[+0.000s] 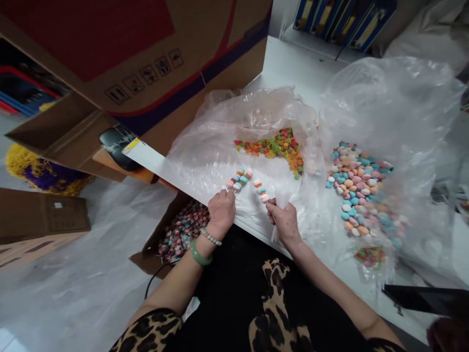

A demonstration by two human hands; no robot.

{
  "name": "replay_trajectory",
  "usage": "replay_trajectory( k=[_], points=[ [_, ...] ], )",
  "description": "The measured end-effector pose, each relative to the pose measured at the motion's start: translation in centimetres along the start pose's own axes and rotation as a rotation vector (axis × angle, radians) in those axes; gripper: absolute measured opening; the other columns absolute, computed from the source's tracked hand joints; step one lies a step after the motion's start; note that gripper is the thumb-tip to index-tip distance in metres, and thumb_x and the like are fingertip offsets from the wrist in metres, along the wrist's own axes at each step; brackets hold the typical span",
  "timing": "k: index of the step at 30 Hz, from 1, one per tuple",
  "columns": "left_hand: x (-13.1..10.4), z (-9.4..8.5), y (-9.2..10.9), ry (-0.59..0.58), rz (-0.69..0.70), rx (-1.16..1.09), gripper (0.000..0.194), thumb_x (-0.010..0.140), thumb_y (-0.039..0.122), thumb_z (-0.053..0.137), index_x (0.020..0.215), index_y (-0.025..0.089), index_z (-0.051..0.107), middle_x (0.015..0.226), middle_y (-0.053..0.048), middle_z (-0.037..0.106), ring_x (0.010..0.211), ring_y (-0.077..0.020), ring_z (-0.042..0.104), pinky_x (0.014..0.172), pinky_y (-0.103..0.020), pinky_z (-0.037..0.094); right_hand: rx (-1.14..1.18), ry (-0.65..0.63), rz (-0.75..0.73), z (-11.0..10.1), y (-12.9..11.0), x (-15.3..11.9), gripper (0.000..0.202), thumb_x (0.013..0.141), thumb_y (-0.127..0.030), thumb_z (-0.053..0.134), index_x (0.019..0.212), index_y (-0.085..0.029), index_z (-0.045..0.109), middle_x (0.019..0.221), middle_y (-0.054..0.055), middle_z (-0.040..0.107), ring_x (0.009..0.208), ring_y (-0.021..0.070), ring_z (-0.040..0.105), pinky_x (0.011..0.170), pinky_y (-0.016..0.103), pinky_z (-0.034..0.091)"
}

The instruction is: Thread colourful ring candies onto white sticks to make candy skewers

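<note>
My left hand (222,209) is closed at the near end of two short rows of threaded candies (239,179), pink, white, blue and orange. How its fingers grip them is hidden. My right hand (286,220) pinches the lower end of another short row of threaded candies (261,191). A bundle of thin white strips or sticks (282,196) also passes through that hand; its exact kind is unclear. Beyond both hands, small red, orange and green candy rings (280,145) lie on clear plastic. Pastel candies (361,183) are heaped to the right in a clear plastic bag (388,102).
A large cardboard box (154,63) stands at the back left. Below the table edge, a carton (146,256) holds many small colourful pieces. A small bag of red and green candies (370,255) and a dark flat object (425,298) are at right. Blue binders (340,22) stand behind.
</note>
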State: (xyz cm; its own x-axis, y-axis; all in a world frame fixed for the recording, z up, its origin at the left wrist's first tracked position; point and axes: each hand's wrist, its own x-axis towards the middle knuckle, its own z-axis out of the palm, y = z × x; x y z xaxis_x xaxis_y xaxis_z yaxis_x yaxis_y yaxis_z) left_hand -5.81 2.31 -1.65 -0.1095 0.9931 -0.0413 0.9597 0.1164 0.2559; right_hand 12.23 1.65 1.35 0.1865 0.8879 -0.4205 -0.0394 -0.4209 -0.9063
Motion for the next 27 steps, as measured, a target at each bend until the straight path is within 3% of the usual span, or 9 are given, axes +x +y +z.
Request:
replay_trajectory(
  k=[7,12,14,18,22,24,27],
  points=[
    [0.7,0.9,-1.7,0.058,-0.084,-0.062,0.033,0.096,0.025,0.033,0.109,0.017,0.062,0.094,-0.012,0.067,0.082,-0.0228,0.061,0.065,-0.029,0.035,-0.066,0.094,-0.046,2.6,-0.4,0.2,0.020,0.065,-0.034,0.066,0.075,-0.017,0.061,0.052,-0.006,0.049,0.044,0.0096,0.039,0.042,0.023,0.031],
    [1.6,0.4,-2.8,0.134,-0.068,-0.061,0.036,0.096,0.023,0.031,0.119,0.017,0.060,0.097,-0.013,0.067,0.084,-0.0226,0.061,0.065,-0.029,0.034,-0.331,0.135,-0.185,6.3,0.2,2.4,0.022,0.075,-0.043,0.058,0.075,-0.020,0.061,0.059,-0.003,0.056,0.056,0.0143,0.051,0.054,0.025,0.040],
    [1.8,0.3,-3.1,0.089,-0.009,-0.046,0.036,0.096,0.023,0.032,0.117,0.018,0.061,0.095,-0.012,0.068,0.082,-0.0226,0.061,0.065,-0.029,0.034,-0.518,0.072,-0.222,8.2,0.6,3.5,0.021,0.078,-0.041,0.055,0.078,-0.022,0.062,0.065,-0.001,0.061,0.062,0.0167,0.055,0.059,0.026,0.041],
    [1.8,0.0,-3.7,-0.018,0.101,-0.012,0.032,0.095,0.023,0.035,0.113,0.021,0.062,0.090,-0.010,0.067,0.079,-0.0219,0.060,0.063,-0.029,0.031,-0.743,-0.193,-0.268,10.5,0.8,4.8,0.010,0.073,-0.023,0.056,0.077,-0.023,0.065,0.073,0.002,0.067,0.071,0.0196,0.059,0.064,0.027,0.041],
    [1.6,-1.0,-4.8,-0.052,0.084,-0.064,0.028,0.095,0.029,0.039,0.103,0.022,0.065,0.086,-0.008,0.065,0.072,-0.0199,0.058,0.061,-0.028,0.030,-0.649,-0.280,-0.173,9.6,0.6,4.1,0.005,0.065,-0.020,0.057,0.065,-0.021,0.062,0.058,-0.001,0.062,0.060,0.0168,0.057,0.057,0.026,0.040],
    [1.3,-1.8,-4.8,0.013,0.025,-0.150,0.028,0.094,0.033,0.041,0.094,0.021,0.066,0.085,-0.008,0.063,0.072,-0.0192,0.056,0.061,-0.028,0.030,-0.507,-0.266,-0.104,8.1,0.3,3.0,0.005,0.064,-0.022,0.058,0.067,-0.020,0.062,0.054,-0.003,0.059,0.050,0.0134,0.052,0.051,0.024,0.038],
    [0.7,-2.7,-3.3,0.111,-0.062,-0.512,0.026,0.091,0.036,0.048,0.081,0.019,0.065,0.078,-0.005,0.061,0.070,-0.0167,0.053,0.062,-0.027,0.032,-0.276,-0.276,0.028,6.0,-0.6,1.2,0.008,0.065,-0.027,0.060,0.068,-0.019,0.060,0.048,-0.006,0.054,0.038,0.0085,0.041,0.040,0.021,0.031]
  ],
)
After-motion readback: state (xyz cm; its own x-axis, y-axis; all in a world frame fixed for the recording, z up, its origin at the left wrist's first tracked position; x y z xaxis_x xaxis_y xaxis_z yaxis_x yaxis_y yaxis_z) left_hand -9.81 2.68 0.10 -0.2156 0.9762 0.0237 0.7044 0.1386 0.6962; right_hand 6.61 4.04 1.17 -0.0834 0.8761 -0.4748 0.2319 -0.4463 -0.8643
